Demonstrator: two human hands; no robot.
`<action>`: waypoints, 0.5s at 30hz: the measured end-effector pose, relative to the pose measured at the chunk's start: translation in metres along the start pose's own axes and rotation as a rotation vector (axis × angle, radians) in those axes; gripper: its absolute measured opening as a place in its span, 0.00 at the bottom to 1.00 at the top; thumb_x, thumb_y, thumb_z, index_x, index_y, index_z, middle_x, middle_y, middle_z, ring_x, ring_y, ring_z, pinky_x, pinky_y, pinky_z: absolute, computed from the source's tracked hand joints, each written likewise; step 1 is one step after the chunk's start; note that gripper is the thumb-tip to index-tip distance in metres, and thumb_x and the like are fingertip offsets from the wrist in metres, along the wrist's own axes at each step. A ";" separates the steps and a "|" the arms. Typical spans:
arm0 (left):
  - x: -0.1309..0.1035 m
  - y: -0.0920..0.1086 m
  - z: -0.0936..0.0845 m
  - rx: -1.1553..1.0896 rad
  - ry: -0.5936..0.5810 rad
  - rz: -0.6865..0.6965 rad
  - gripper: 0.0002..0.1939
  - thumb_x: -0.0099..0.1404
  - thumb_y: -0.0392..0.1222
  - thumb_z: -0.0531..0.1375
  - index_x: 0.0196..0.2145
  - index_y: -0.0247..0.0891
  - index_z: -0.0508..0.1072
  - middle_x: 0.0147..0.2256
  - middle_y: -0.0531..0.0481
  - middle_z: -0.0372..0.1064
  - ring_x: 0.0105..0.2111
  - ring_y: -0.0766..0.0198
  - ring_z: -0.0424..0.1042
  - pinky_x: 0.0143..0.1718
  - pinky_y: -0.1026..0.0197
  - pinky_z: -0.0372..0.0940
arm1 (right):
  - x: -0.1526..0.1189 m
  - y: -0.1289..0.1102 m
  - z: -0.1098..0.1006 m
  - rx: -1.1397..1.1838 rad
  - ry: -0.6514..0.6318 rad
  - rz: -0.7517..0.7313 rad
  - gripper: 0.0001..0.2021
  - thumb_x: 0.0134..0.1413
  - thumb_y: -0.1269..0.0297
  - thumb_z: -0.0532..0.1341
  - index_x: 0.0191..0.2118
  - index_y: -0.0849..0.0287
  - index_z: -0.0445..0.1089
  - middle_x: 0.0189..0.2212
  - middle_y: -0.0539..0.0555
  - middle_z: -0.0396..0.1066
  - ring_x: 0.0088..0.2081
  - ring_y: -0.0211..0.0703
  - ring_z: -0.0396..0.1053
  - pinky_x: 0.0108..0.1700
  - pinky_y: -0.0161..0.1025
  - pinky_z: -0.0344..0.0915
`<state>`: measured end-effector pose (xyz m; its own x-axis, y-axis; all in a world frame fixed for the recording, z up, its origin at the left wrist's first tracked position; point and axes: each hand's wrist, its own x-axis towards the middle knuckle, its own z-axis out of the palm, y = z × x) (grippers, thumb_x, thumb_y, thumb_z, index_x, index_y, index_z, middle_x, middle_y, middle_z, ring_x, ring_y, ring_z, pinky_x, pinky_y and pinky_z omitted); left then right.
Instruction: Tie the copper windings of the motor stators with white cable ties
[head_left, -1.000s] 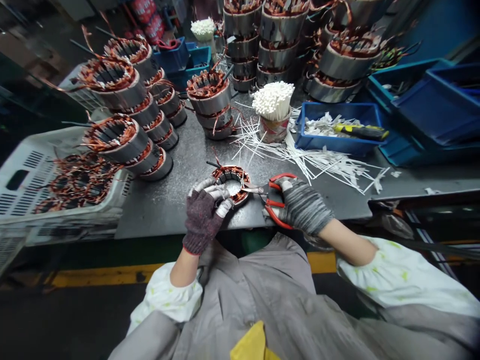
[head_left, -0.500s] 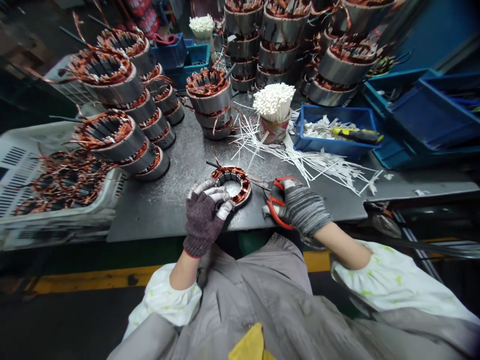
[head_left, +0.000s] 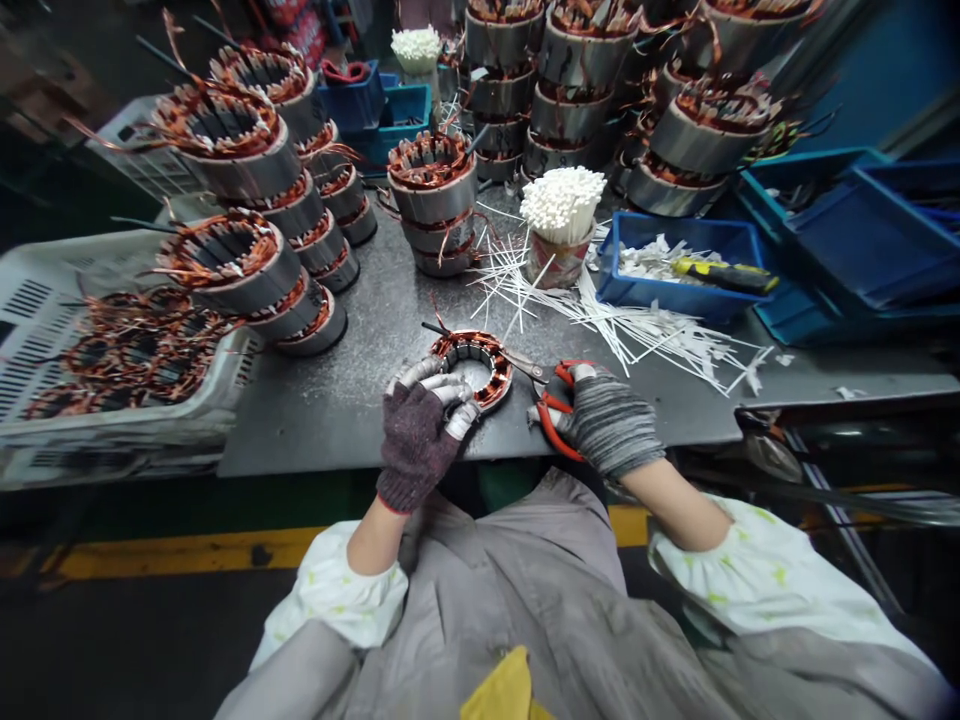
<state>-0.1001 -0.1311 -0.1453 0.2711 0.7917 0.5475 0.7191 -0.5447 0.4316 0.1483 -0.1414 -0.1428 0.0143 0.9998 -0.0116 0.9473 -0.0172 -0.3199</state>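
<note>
A ring-shaped motor stator (head_left: 496, 372) with copper windings lies on the metal table, near its front edge. My left hand (head_left: 426, 425), in a dark purple fingerless glove with white tape round the fingertips, grips the stator's left and near rim. Red-handled scissors (head_left: 559, 400) are in my right hand (head_left: 611, 415), which wears a grey striped glove. The blades point left and their tips meet the stator's right side. Whether the blades are apart at the tips I cannot tell. A dark lead sticks out from the stator's far left.
Stacked stators (head_left: 431, 205) stand at the back and left. A white crate (head_left: 217, 385) holds more windings. White sticks fill a cup (head_left: 559, 260), and others lie strewn (head_left: 615, 320). A blue bin (head_left: 682, 290) contains white scraps and a yellow-black tool (head_left: 727, 274).
The whole view has shifted slightly, so the table's things appear a little further right. Both hands keep their holds, and the scissors stay at the stator's right side.
</note>
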 end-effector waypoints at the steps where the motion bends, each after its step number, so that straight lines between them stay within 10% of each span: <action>1: 0.000 0.000 0.000 0.001 -0.001 0.003 0.05 0.69 0.44 0.61 0.40 0.44 0.75 0.45 0.50 0.79 0.56 0.54 0.70 0.62 0.42 0.60 | -0.001 0.000 0.000 -0.005 -0.002 0.007 0.29 0.55 0.47 0.62 0.54 0.66 0.69 0.46 0.69 0.77 0.45 0.62 0.76 0.48 0.52 0.72; 15: -0.001 -0.003 -0.007 -0.087 -0.022 -0.018 0.08 0.69 0.43 0.59 0.45 0.43 0.74 0.47 0.48 0.77 0.56 0.54 0.70 0.61 0.46 0.63 | 0.011 0.002 -0.012 -0.050 -0.137 0.037 0.27 0.55 0.46 0.62 0.51 0.62 0.71 0.40 0.66 0.78 0.40 0.61 0.77 0.39 0.47 0.69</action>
<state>-0.1072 -0.1316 -0.1421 0.2735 0.8067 0.5239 0.6661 -0.5517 0.5019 0.1543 -0.1308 -0.1323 0.0085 0.9882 -0.1531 0.9617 -0.0500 -0.2694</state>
